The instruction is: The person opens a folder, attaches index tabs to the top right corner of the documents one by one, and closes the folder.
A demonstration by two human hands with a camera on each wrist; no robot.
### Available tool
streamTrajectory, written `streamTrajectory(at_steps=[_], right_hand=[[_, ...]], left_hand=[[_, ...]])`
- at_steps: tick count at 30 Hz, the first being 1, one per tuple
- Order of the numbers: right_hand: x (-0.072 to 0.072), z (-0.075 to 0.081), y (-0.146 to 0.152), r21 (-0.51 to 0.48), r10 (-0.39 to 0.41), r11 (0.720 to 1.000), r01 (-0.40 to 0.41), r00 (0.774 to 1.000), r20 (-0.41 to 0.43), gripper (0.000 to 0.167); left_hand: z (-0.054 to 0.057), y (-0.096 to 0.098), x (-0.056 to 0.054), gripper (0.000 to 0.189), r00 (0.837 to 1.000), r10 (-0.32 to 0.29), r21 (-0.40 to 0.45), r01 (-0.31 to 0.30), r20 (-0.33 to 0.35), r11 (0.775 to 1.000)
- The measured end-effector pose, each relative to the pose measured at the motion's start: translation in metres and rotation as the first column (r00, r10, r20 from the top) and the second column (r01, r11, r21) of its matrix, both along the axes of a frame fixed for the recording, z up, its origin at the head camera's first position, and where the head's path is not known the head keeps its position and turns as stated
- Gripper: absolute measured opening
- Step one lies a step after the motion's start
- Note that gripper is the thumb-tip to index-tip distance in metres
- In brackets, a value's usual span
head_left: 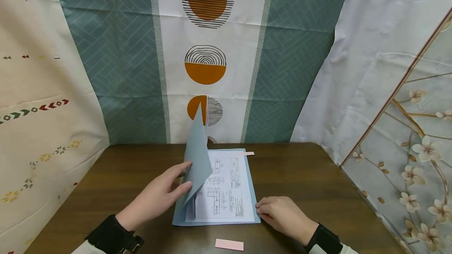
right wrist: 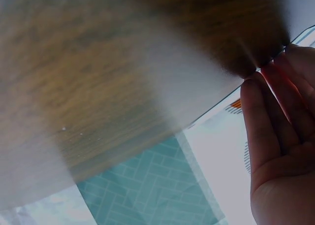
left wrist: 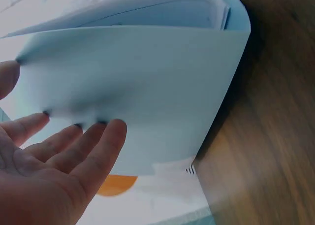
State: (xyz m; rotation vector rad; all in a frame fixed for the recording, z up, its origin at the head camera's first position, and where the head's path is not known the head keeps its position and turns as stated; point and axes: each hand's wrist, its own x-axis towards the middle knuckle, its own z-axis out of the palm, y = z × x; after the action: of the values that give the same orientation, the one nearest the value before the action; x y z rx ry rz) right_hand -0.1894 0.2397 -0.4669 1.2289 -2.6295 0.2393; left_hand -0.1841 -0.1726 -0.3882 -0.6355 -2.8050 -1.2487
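In the head view a light blue paper folder [head_left: 252,191] lies on the table with its front cover [head_left: 197,160] raised nearly upright. Inside are white sheets [head_left: 226,207] printed with technical drawings. The extended fingers of my left hand [head_left: 162,191] touch the outer face of that cover; the left wrist view shows the spread fingertips [left wrist: 115,129] against it. My right hand [head_left: 282,214] rests on the table, its fingertips at the folder's lower right edge. In the right wrist view, the fingers [right wrist: 258,116] are fairly straight, tips against the tabletop.
A pink paper slip [head_left: 229,245] lies on the brown wooden table [head_left: 141,164] in front of the folder. Another pink tab [head_left: 249,153] sticks out at the folder's upper right. Patterned cloths [head_left: 300,50] hang behind the table and at both sides.
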Motion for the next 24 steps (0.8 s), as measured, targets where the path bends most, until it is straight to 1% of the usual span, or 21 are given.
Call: streamTrajectory(at_steps=[3,6,9,13,16,20,24], right_hand=[[0.001,-0.001,0.000,-0.004,0.007,1.000,-0.007,1.000,-0.010,0.015],[0.002,-0.002,0.000,-0.008,0.012,1.000,-0.012,1.000,-0.024,0.015],[0.002,-0.003,0.000,-0.008,0.012,1.000,-0.012,0.999,-0.037,0.016],[0.003,-0.003,0.000,-0.009,0.009,1.000,-0.009,0.999,-0.036,0.017],[0.002,-0.004,0.000,-0.017,0.010,1.000,-0.011,0.999,-0.041,0.016],[0.002,-0.005,-0.001,-0.029,0.024,0.999,-0.027,0.997,-0.074,0.015],[0.001,-0.005,-0.001,-0.027,0.035,0.999,-0.038,0.995,-0.089,0.017]], left_hand=[[-0.008,0.010,0.000,0.067,0.998,-0.022,-0.063,0.019,-0.062,0.998],[-0.017,0.019,-0.001,0.063,0.989,-0.056,-0.140,0.036,-0.139,0.989],[-0.026,0.027,-0.003,0.060,0.973,-0.091,-0.211,0.046,-0.210,0.976],[-0.037,0.035,-0.006,0.057,0.949,-0.145,-0.283,0.062,-0.280,0.957],[-0.044,0.040,-0.008,0.054,0.933,-0.192,-0.335,0.084,-0.303,0.938],[-0.052,0.046,-0.012,0.050,0.921,-0.252,-0.421,0.110,-0.298,0.900],[-0.056,0.051,-0.013,0.047,0.905,-0.290,-0.496,0.106,-0.311,0.862]])
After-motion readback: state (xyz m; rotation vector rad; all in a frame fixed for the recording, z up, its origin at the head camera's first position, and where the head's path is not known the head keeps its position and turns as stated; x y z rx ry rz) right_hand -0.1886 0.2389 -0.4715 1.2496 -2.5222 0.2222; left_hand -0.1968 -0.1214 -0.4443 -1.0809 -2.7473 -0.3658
